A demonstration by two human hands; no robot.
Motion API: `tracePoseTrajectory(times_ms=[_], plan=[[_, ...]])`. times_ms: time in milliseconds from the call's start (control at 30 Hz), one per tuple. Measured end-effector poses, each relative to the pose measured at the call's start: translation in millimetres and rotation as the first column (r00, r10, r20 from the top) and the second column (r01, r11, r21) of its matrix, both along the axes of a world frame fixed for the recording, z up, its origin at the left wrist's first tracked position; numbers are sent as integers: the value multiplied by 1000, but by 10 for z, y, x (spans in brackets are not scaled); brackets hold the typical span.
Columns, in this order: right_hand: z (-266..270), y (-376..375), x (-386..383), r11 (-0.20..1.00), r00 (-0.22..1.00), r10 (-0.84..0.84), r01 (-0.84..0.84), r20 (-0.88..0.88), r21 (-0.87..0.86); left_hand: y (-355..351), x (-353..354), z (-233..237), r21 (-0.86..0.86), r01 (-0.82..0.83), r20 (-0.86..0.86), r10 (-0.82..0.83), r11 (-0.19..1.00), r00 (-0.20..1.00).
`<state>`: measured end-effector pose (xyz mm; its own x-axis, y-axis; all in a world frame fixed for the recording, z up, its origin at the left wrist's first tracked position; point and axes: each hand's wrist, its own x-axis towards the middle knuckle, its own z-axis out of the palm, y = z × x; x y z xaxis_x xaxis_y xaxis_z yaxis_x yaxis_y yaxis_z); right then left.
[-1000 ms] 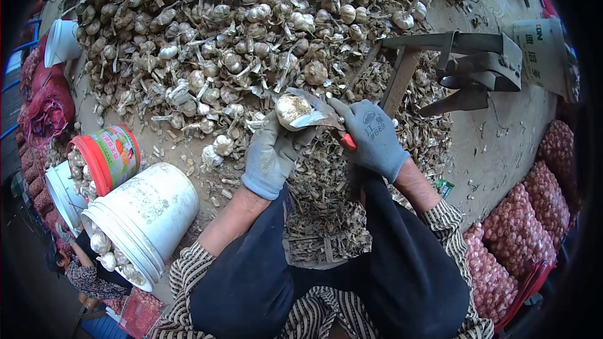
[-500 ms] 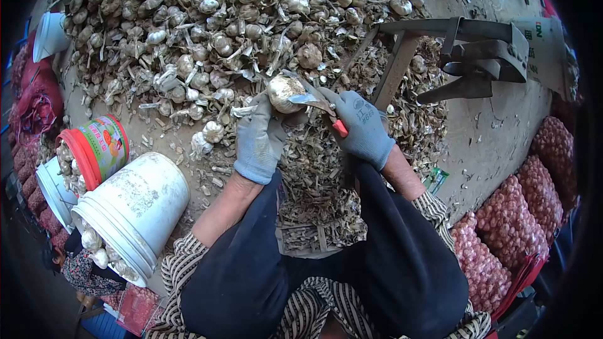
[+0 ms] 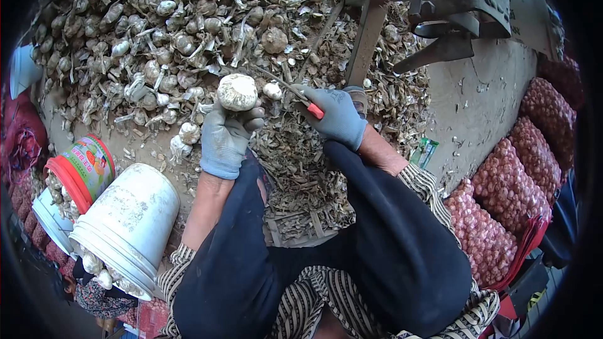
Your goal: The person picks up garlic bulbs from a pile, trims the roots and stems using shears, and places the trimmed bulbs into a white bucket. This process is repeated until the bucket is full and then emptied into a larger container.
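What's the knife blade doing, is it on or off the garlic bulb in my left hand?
Off: a gap shows between the knife blade and the garlic bulb in your left hand.

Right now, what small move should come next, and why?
Perhaps carry the bulb to the big white bucket: the left hand holds that bulb, no long stem shows, the knife in the right hand stands clear, and garlic sits in the bucket.

The dusty grey floor before me carries a wide heap of garlic bulbs, a layer of dry scraps, a large white bucket, a small green packet and, along the right, full reddish sacks
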<state>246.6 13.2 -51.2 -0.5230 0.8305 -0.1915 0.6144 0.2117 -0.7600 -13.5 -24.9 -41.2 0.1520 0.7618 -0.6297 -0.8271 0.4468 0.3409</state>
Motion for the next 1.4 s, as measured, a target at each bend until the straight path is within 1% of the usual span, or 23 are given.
tracePoseTrajectory(times_ms=[67,133,167,233,333,367,400,433,467,500,567,600,667,767,833,900,967,1033,1133,1200,1267,1333,1400], plan=[[31,-32,6,1000,999,-23,23,-37,-19,46,29,124,-66,-43,111,51,997,993],[40,-79,-20,971,979,-188,172,-81,-166,111,16,136,65,-111,234,93,992,968],[77,-68,-23,870,958,-281,229,-58,-438,156,-16,178,25,-161,369,141,987,919],[100,-67,44,910,973,-222,184,-62,-372,187,-63,165,-38,-252,584,226,967,780],[320,31,-72,986,993,-92,81,-68,-146,86,-136,-114,65,-217,241,195,974,951],[428,81,-101,1000,998,-27,28,-63,15,40,-201,-151,24,-4,-235,10,1000,972],[469,122,-125,1000,997,-21,22,-69,16,95,-217,-104,9,183,-568,-146,983,810],[496,154,-131,998,998,42,-44,43,34,99,-221,-36,-25,247,-712,-191,969,676],[520,162,-119,994,982,99,-107,160,38,80,-214,39,-75,307,-824,-232,949,518],[529,177,-128,989,978,127,-138,164,56,121,-190,151,-79,313,-818,-241,946,523],[526,178,-141,987,974,144,-154,176,44,191,-171,284,-131,562,-956,-254,817,147],[521,189,-151,983,970,168,-178,177,39,192,-145,275,-130,563,-955,-255,816,150],[464,177,-175,973,971,190,-206,148,102,200,-69,258,-111,698,-986,7,707,-165],[348,101,-123,975,973,224,-224,53,-14,165,-9,264,-36,680,-998,13,733,-67],[223,-42,-92,974,999,-12,0,-50,-227,214,-108,335,-130,689,-985,-174,713,-6],[200,10,-26,920,988,-139,102,-73,-377,296,-289,165,-72,631,-991,-129,772,45],[303,76,-21,729,912,-398,250,-98,-638,535,-402,191,-49,494,-982,-133,868,137],[262,39,-12,718,910,-398,231,-115,-656,982,-513,197,108,459,-985,31,882,172],[140,22,27,759,946,-313,193,-89,-622,1866,-660,204,26,664,-817,398,748,-416],[211,63,6,754,938,-329,193,-107,-628,2351,-687,260,-254,684,-826,215,684,-521],[189,116,50,779,964,-258,168,-65,-604,2711,-664,165,-643,597,-658,53,480,-751],[116,102,65,828,949,-286,175,-135,-532,2772,-746,-121,-598,640,-658,159,482,-736],[145,131,75,783,915,-370,214,-161,-584,2823,-702,-38,-596,658,-723,50,460,-689]])
